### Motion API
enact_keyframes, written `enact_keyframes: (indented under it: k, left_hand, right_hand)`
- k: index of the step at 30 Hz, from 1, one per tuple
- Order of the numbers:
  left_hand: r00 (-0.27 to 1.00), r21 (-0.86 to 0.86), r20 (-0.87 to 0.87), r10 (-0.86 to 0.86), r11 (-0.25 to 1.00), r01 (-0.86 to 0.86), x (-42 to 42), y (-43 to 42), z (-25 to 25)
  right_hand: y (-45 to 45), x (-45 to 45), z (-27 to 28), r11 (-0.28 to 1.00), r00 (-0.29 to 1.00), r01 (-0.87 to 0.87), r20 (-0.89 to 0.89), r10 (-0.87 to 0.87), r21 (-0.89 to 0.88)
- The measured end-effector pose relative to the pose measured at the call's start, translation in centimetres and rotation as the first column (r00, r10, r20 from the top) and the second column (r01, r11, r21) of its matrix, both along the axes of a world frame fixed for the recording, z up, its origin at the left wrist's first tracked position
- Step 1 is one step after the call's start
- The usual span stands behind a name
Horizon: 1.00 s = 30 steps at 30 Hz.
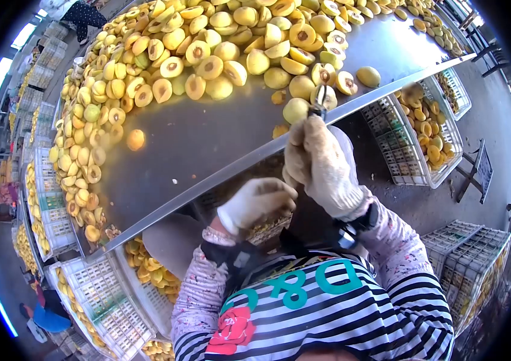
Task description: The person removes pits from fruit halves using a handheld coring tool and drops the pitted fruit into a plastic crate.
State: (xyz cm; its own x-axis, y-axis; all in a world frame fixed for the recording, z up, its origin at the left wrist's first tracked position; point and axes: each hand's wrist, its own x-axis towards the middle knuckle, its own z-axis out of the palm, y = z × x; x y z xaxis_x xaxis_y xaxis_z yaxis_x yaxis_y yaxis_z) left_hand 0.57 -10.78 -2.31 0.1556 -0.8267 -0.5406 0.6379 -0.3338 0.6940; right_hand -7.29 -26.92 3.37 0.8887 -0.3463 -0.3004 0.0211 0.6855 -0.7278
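Observation:
My right hand (320, 165), in a pale knitted glove, is closed around a small metal hand tool (318, 110) with a looped tip. The tool points up over the table's metal edge, in front of several yellow peaches (296, 111). My left hand (258, 203), gloved in white, is below the edge, near my lap. Its fingers are loosely curved and apart, with nothing visible in them. Halved peaches with brown pits or hollows (210, 67) are heaped across the far side of the metal table (177, 135).
A lone peach piece (136, 139) lies on the tabletop. White crates of peach pieces stand at the right (391, 141) and lower left (108, 295). A stacked crate (469, 265) is at the lower right. Another person in blue (51, 317) is at the far left.

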Motion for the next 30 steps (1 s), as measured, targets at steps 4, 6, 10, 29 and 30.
enact_keyframes:
  k: [4, 6, 10, 29, 30]
  left_hand:
    - [0.867, 0.309, 0.488, -0.099, 0.949, -0.065, 2.9, -1.0, -13.9]
    - [0.627, 0.535, 0.629, -0.459, 0.841, 0.080, 3.1, -2.3, -17.7]
    - [-0.197, 0.629, 0.770, -0.606, 0.774, 0.079, -0.4, -1.6, -25.3]
    - [0.912, -0.103, 0.037, 0.408, 0.910, -0.403, -0.2, -0.5, -2.7]
    - [0.902, -0.234, -0.221, 0.370, 0.878, -0.417, -0.1, 1.6, -2.0]
  right_hand:
    - [-0.7, -2.5, -2.0, 0.968, 0.995, -0.094, -0.003, 0.097, 0.233]
    - [-1.3, -2.4, -2.3, 0.963, 0.993, -0.052, -0.092, 0.079, 0.264]
    - [-3.7, -2.7, -3.7, 0.957, 0.995, -0.088, -0.026, 0.099, 0.277]
    - [-3.0, -3.6, -3.5, 0.947, 0.961, -0.266, -0.127, 0.246, -0.182]
    - [-2.1, -3.8, -3.7, 0.931, 0.956, -0.286, -0.134, 0.261, -0.225]
